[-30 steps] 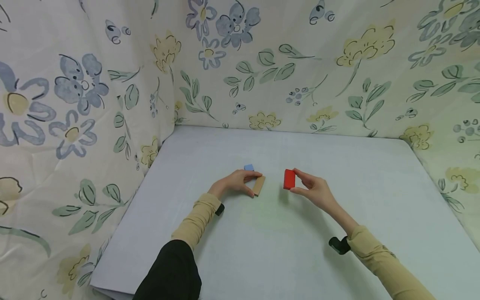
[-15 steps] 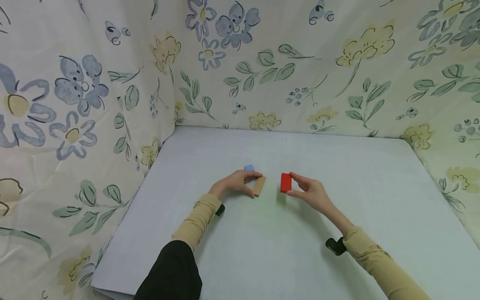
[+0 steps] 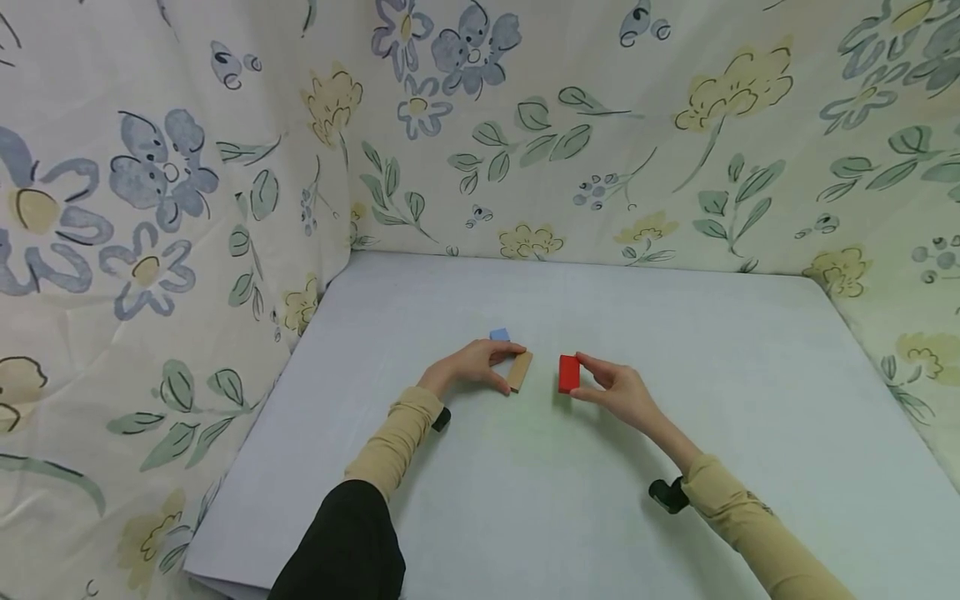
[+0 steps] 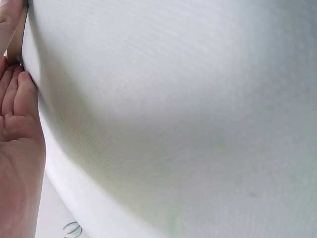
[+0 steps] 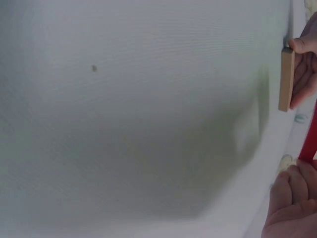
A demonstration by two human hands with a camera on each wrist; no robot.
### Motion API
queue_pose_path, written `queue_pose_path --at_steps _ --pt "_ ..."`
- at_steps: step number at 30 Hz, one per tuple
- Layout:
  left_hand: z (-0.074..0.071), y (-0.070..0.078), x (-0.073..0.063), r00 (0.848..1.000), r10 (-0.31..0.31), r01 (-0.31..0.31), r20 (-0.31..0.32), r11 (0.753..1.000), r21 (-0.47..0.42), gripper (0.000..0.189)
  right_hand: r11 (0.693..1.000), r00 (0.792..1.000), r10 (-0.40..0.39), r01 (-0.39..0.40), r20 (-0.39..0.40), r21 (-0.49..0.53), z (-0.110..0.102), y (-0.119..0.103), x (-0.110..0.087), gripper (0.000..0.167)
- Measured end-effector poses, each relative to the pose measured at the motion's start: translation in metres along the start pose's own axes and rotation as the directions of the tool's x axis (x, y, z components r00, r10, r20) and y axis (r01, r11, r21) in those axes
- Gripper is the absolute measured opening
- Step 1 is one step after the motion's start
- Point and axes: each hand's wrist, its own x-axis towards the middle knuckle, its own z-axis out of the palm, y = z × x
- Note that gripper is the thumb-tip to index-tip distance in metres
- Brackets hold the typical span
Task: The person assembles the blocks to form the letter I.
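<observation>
My left hand (image 3: pixel 472 364) grips a flat natural-wood block (image 3: pixel 520 372) by its two ends, thumb at the near end and fingers at the far one. In the right wrist view this wooden block (image 5: pixel 286 80) stands on its edge at the table surface. A red rectangular block (image 3: pixel 569 374) is pinched between the thumb and fingers of my right hand (image 3: pixel 618 390), a short way to the right of the wooden one. Its shadow shows on the table below. Behind the left fingers sits a small blue block (image 3: pixel 499 334), partly hidden by them.
A white-covered table (image 3: pixel 555 500) lies under both hands. Floral cloth (image 3: pixel 570 183) hangs along its back and left side. Dark wrist cameras (image 3: pixel 667 495) are worn on both wrists.
My right hand has moved left and nearer to me with the red block, closing the gap to the wooden block. The left hand has stayed in place.
</observation>
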Motion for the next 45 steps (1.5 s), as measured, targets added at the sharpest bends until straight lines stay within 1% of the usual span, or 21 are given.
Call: queue_pose_path --at_steps 6,10,18,24,36,39,45 --pt "-0.001 0.0 0.0 1.0 0.004 -0.004 0.002 1.0 -0.01 0.079 1.0 1.0 0.01 -0.011 0.016 0.006 0.005 0.007 0.0 0.069" --pt "-0.001 0.0 0.0 1.0 0.011 -0.011 0.003 1.0 -0.007 0.078 1.0 1.0 0.019 -0.019 0.025 0.007 0.008 0.008 -0.002 0.068" --pt "0.0 0.0 0.0 1.0 0.003 -0.003 0.009 1.0 -0.011 0.078 0.999 0.999 0.033 -0.033 0.038 -0.003 0.012 0.008 -0.004 0.066" --pt "0.0 0.0 -0.001 1.0 0.011 -0.01 0.013 1.0 -0.029 0.078 0.999 0.998 0.033 -0.031 0.046 -0.045 0.014 0.01 -0.005 0.066" --pt "-0.001 -0.001 0.0 1.0 -0.001 0.001 0.011 0.999 -0.035 0.079 0.993 0.999 0.026 -0.023 0.025 -0.119 0.019 0.013 -0.005 0.066" --pt "0.0 -0.001 0.001 1.0 -0.008 0.008 0.009 1.0 -0.022 0.078 0.992 1.0 0.02 -0.018 0.017 -0.128 0.02 0.013 -0.005 0.065" --pt "0.0 -0.001 0.0 1.0 -0.006 0.006 0.005 1.0 -0.03 0.078 0.991 1.0 0.01 -0.009 0.011 -0.131 0.022 0.014 -0.006 0.065"
